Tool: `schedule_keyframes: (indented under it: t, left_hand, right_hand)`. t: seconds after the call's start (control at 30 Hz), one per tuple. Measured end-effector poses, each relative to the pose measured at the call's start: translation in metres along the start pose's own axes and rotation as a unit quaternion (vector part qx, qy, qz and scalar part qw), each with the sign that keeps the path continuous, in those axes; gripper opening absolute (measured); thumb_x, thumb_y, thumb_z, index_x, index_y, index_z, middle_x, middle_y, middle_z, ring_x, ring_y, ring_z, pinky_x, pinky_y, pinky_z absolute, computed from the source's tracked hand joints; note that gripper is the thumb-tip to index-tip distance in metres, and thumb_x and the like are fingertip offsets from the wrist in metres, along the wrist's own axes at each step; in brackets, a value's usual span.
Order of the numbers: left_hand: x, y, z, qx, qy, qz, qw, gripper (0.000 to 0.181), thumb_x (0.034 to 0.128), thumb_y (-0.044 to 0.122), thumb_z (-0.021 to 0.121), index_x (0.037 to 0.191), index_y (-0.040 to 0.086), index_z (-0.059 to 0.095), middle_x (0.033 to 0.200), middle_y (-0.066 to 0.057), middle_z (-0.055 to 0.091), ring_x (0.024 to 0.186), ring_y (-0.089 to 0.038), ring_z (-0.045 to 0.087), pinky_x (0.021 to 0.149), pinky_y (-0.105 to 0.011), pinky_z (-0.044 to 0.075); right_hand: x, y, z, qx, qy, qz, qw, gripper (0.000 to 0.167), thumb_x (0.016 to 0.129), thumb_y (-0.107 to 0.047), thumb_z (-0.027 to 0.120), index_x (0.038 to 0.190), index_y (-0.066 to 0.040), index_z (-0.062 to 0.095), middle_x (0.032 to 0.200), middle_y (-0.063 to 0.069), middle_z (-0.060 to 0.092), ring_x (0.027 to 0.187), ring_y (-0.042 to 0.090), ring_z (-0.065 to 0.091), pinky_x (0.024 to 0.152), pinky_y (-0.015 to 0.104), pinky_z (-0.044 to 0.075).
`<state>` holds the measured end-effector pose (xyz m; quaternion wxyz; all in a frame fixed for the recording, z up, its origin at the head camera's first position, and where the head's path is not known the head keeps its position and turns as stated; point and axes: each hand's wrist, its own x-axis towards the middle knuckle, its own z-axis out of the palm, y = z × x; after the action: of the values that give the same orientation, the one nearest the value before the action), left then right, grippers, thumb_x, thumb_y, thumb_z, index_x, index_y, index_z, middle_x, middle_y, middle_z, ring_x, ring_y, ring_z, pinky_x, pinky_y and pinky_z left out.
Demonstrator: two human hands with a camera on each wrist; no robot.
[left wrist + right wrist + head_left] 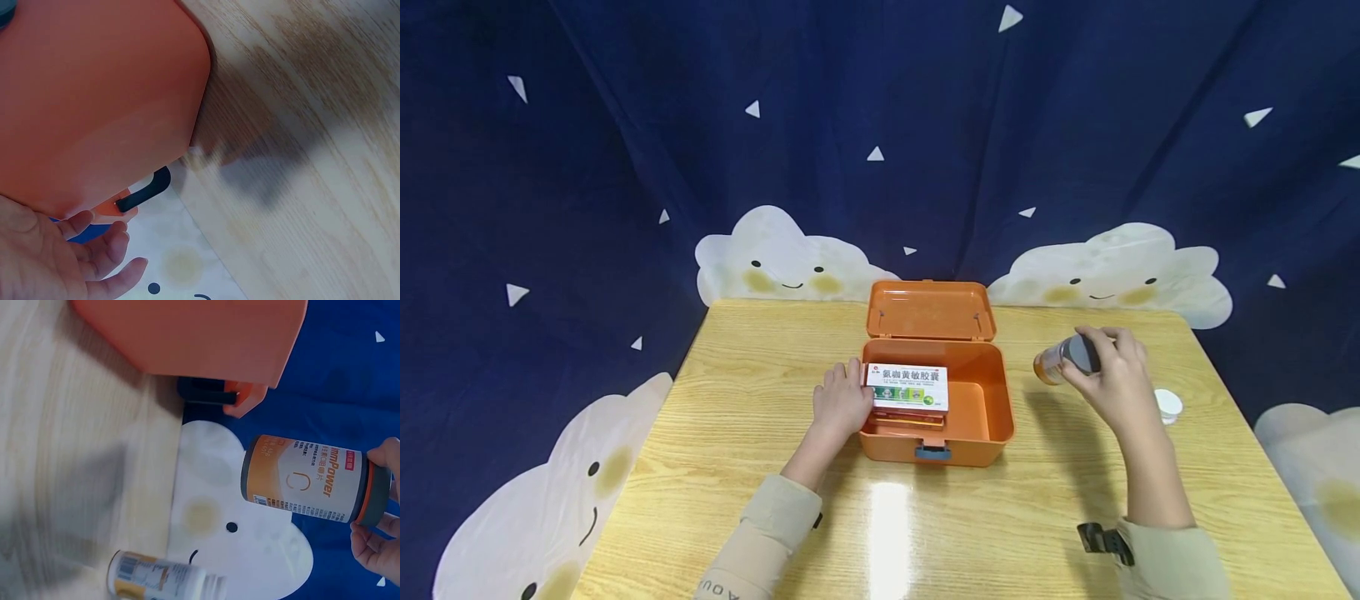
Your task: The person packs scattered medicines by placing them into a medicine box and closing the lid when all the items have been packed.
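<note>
An orange case [973, 408] stands on the table with its lid [931, 308] raised. A white medicine carton [906, 387] with a green strip lies inside at the left, on top of red-and-orange cartons [906, 421]. My left hand [842, 400] is at the case's left rim beside the cartons; its fingers [103, 250] look loosely bent, the thumb hidden. Right of the case, my right hand [1112, 375] grips a supplement bottle [303, 478] by its dark cap, tilted above the table. A smaller white pill bottle [159, 575] stands on the table close to my right forearm.
A dark latch [932, 452] is on the case's front. Dark handles [147, 192] show at its sides. The wooden table [752, 358] ends at a navy curtain [820, 100] with white clouds and triangles.
</note>
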<state>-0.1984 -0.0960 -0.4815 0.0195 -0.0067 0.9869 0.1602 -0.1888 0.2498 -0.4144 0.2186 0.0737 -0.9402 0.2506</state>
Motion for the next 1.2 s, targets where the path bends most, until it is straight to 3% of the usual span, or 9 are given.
schedule_keyframes:
  t: [0.37, 0.67, 1.2]
  left_hand:
    - [0.001, -0.001, 0.000, 0.004, -0.004, -0.001, 1.0000, 0.041, 0.0849, 0.026, 0.046, 0.121, 0.007, 0.040, 0.104, -0.015, 0.049, 0.099, -0.030, 0.046, 0.074, -0.046, 0.040]
    - [0.001, -0.001, 0.000, 0.001, -0.001, 0.001, 1.0000, 0.038, 0.0850, 0.026, 0.046, 0.117, 0.007, 0.041, 0.101, -0.014, 0.048, 0.097, -0.030, 0.046, 0.072, -0.046, 0.040]
    - [0.000, 0.000, -0.001, 0.000, 0.005, 0.005, 1.0000, 0.038, 0.0845, 0.025, 0.046, 0.117, 0.007, 0.041, 0.100, -0.015, 0.049, 0.097, -0.031, 0.047, 0.071, -0.046, 0.040]
  right_hand:
    - [0.011, -0.021, 0.004, 0.040, 0.027, -0.055, 0.9973, 0.046, 0.071, -0.012, 0.072, 0.113, -0.001, 0.056, 0.110, 0.027, 0.045, 0.100, 0.046, 0.041, 0.080, 0.059, 0.034]
    - [0.020, -0.039, 0.013, 0.058, 0.027, -0.103, 0.9927, 0.047, 0.069, -0.011, 0.073, 0.112, -0.001, 0.058, 0.109, 0.024, 0.047, 0.100, 0.043, 0.043, 0.081, 0.056, 0.036]
    - [0.022, -0.061, 0.034, 0.047, -0.032, -0.140, 0.9885, 0.044, 0.073, -0.016, 0.070, 0.113, -0.002, 0.057, 0.108, 0.022, 0.048, 0.097, 0.040, 0.045, 0.071, 0.050, 0.044]
